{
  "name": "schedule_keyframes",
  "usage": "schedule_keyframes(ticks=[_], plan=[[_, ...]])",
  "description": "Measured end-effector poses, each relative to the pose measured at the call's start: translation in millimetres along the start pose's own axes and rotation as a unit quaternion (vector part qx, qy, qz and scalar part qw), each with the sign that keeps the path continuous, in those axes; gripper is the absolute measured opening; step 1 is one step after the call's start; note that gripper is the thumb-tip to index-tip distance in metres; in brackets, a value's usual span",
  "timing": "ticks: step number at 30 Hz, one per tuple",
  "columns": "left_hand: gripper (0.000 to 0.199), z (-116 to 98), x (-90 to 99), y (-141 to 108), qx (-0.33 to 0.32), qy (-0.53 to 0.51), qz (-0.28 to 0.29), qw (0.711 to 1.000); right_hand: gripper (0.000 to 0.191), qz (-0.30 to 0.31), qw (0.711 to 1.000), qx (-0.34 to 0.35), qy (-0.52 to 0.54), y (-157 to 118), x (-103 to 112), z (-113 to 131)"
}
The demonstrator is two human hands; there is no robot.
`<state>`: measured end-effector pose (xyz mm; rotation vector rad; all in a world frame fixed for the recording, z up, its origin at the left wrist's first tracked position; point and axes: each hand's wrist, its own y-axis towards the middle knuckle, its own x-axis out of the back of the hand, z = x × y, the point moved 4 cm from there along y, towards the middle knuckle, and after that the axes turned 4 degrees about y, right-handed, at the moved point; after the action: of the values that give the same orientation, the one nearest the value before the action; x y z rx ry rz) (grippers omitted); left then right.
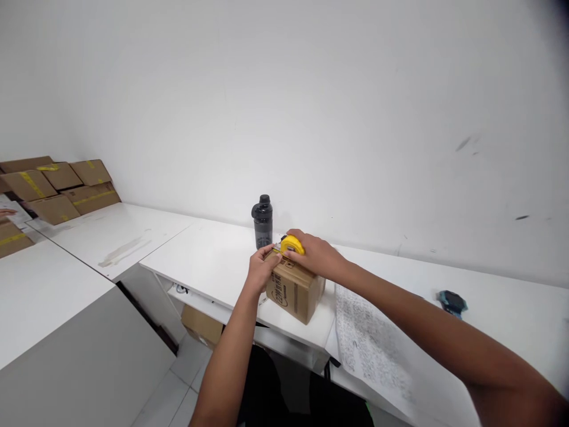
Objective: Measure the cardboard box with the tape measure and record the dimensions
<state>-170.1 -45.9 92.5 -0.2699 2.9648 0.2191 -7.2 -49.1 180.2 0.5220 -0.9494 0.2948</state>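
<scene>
A small brown cardboard box [291, 292] with dark printing on its front stands on the white table in front of me. My right hand [316, 254] is closed around a yellow tape measure [292, 244] above the top of the box. My left hand [259, 270] is at the box's upper left edge, its thumb and fingers pinched at the metal end of the tape, with the other fingers down along the box's side. Only a short length of blade shows between the two hands. Behind my left hand, a dark shaker bottle [263, 222] stands upright.
A printed sheet [368, 338] lies right of the box, hanging over the table's front edge. Farther right is a dark blue-black device [452, 301]. Taped cartons [91, 193] are stacked at far left, near another person's hand [6, 212]. Another carton [201, 326] sits below the table.
</scene>
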Motion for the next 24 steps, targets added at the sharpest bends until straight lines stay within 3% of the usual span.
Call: schedule_keyframes(ticks=[6, 9, 12, 18, 21, 24], plan=[[0.046, -0.1, -5.3, 0.4, -0.007, 0.042, 0.013, 0.999, 0.043, -0.03, 0.999, -0.039, -0.001, -84.6, 38.2, -39.8], [0.047, -2.2, -9.9, -2.0, -0.03, 0.059, 0.01, 0.998, 0.048, -0.05, 0.998, -0.031, 0.016, -98.5, 42.6, -48.2], [0.054, -3.6, -10.7, -2.1, -0.048, 0.031, 0.013, 0.998, 0.051, -0.062, 0.998, 0.001, 0.031, -79.2, 37.0, -42.8], [0.067, -4.1, -7.7, -1.9, 0.001, 0.02, 0.035, 0.999, 0.049, -0.021, 0.997, 0.077, -0.017, 3.8, 16.8, -3.6], [0.064, -4.8, -8.2, -3.8, -0.004, 0.007, 0.043, 0.999, 0.046, 0.008, 0.993, 0.099, -0.056, 33.2, 4.8, 11.4], [0.051, -4.9, -10.0, -6.2, -0.028, 0.012, 0.058, 0.998, 0.044, 0.022, 0.989, 0.119, -0.081, 44.3, -4.8, 16.8]])
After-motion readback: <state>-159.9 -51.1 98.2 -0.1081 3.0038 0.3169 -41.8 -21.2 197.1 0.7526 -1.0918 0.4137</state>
